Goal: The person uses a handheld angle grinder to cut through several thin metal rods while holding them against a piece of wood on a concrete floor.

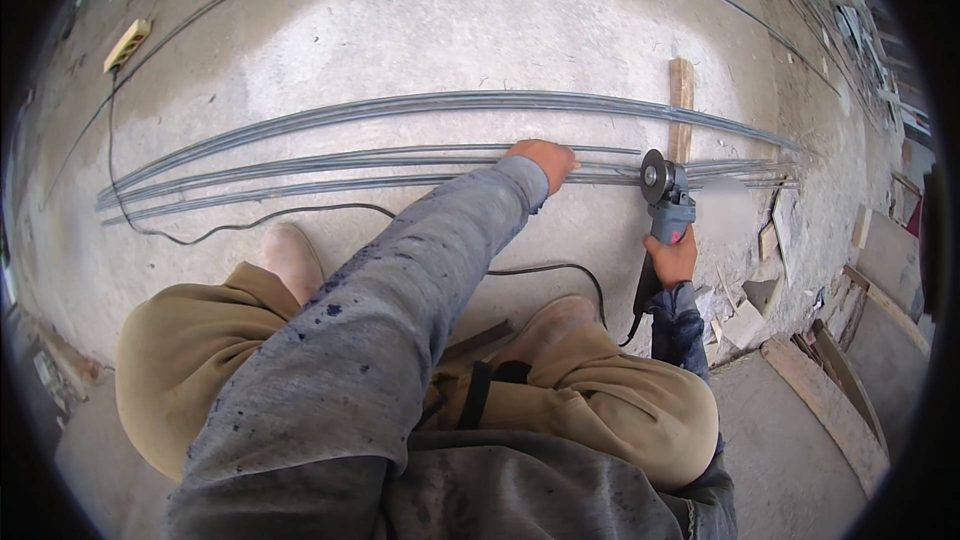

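My left hand [542, 162] reaches over the middle bundles of long grey steel rods [420, 164] on the concrete floor, its fingers closed on one of them. My right hand [672, 258] grips a grey and black angle grinder [668, 210], its cutting disc upright beside the rods' right-hand portion. A separate bundle of rods [480, 98] lies farther away, crossing a wooden batten [681, 80] near the right. The grinder's black cable [560, 266] runs along the floor by my feet.
A yellow power strip [127, 43] sits at the upper left with a cable plugged in. Wooden boards [820, 410], broken slabs [745, 320] and more long metal pieces [850, 30] lie along the right side. My bent knees and shoes fill the lower middle.
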The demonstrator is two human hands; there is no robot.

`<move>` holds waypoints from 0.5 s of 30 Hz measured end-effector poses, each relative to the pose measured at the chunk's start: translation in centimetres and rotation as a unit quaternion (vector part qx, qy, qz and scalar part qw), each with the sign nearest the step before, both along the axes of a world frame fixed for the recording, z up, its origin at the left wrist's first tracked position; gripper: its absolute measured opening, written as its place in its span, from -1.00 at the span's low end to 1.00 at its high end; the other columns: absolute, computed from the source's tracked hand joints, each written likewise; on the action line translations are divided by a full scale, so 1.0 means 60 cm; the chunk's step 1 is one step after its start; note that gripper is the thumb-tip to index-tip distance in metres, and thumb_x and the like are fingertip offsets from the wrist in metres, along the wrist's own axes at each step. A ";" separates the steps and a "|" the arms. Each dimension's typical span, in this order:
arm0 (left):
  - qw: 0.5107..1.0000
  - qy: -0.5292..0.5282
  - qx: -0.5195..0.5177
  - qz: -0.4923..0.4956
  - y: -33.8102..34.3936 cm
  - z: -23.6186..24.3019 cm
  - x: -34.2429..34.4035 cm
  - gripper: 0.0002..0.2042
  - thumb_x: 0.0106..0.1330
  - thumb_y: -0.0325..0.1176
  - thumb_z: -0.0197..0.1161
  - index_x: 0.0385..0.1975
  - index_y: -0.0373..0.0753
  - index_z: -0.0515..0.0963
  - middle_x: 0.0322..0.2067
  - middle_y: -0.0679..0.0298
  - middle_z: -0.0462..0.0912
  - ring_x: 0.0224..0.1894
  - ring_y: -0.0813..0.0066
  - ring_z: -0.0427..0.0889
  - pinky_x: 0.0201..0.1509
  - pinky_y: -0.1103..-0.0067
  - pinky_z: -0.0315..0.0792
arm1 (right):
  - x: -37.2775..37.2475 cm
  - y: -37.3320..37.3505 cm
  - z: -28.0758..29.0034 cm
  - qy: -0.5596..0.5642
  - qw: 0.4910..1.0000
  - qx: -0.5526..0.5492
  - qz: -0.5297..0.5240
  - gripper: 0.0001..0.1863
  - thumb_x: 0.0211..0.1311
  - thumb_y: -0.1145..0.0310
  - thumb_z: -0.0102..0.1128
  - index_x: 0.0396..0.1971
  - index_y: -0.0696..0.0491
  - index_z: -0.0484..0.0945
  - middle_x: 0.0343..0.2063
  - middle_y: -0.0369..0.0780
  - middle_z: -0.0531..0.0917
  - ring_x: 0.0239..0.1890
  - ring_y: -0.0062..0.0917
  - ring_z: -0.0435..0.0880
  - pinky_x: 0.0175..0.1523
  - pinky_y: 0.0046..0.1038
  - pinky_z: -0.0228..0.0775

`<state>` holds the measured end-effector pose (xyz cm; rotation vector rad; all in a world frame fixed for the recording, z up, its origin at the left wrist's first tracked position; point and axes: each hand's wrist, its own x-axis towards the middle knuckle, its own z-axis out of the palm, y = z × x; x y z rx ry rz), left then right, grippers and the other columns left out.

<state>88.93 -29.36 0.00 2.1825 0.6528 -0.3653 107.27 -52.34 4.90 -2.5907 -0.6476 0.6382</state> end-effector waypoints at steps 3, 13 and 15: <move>1.000 0.003 -0.017 -0.001 0.002 0.010 0.004 -0.69 0.42 -0.20 -0.07 -0.25 -0.25 0.59 -0.25 0.08 0.65 -0.18 0.13 0.63 -0.06 0.29 0.47 | 0.007 -0.023 -0.008 0.051 0.996 0.072 -0.033 -0.45 -0.24 0.38 0.34 -0.12 0.15 0.45 -0.32 -0.16 0.62 -0.30 -0.41 0.61 -0.14 -0.41 0.44; 0.963 -0.179 0.199 0.017 -0.041 -0.009 -0.026 -0.79 0.15 -0.31 0.14 -0.32 -0.26 0.62 -0.26 0.19 0.58 -0.12 0.22 0.51 -0.05 0.32 0.41 | 0.052 -0.046 0.018 0.198 0.905 0.284 -0.248 -0.59 -0.06 0.49 0.29 -0.17 0.14 0.38 -0.41 -0.18 0.57 -0.48 -0.38 0.61 -0.34 -0.36 0.49; 0.964 -0.189 0.187 -0.004 -0.041 -0.002 -0.020 -0.78 0.16 -0.31 0.13 -0.30 -0.26 0.62 -0.25 0.18 0.58 -0.08 0.23 0.49 0.02 0.34 0.35 | 0.054 -0.051 0.025 0.212 0.895 0.299 -0.255 -0.61 -0.05 0.48 0.28 -0.18 0.14 0.38 -0.41 -0.18 0.56 -0.49 -0.38 0.61 -0.35 -0.36 0.49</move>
